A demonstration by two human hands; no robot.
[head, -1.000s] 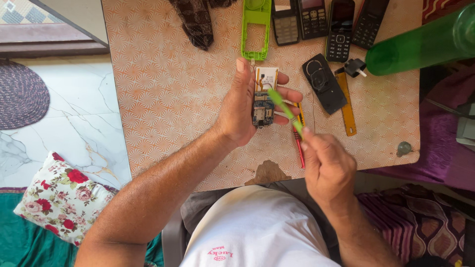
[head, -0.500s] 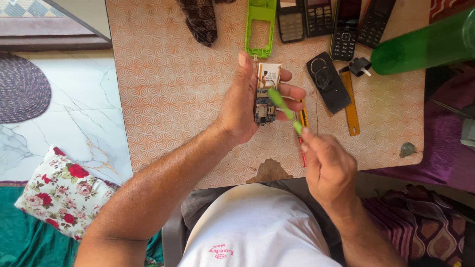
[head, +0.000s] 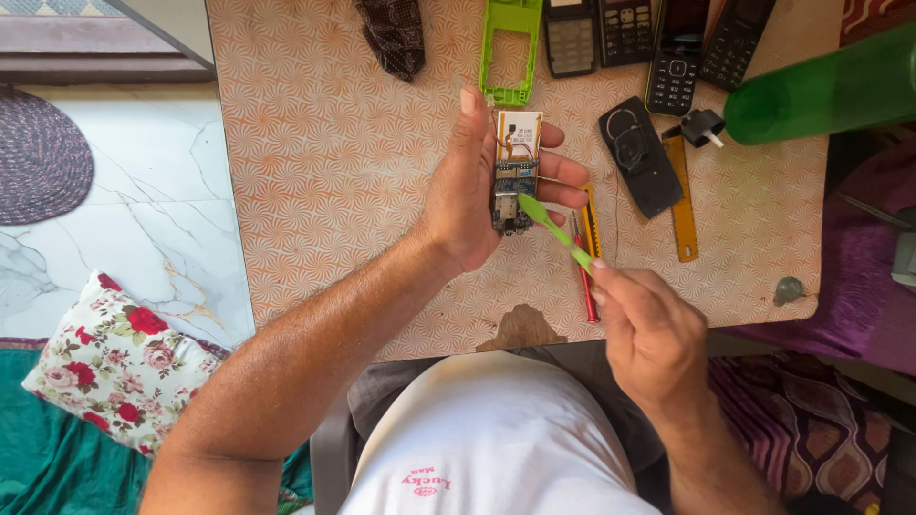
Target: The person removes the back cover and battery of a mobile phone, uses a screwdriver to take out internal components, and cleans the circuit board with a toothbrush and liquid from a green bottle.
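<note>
Left hand [head: 472, 195] grip pinches the bare phone board [head: 515, 172] lengthwise away from the body, while the right hand [head: 654, 334] pinches a green brush [head: 553, 229] slanting up-left, tip touching the board's near end.

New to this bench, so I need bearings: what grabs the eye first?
At centre, the left hand holds a bare phone circuit board upright above the table, while the right hand touches a green tool to it. Along the far edge lie a green phone frame and several keypad phones.
</note>
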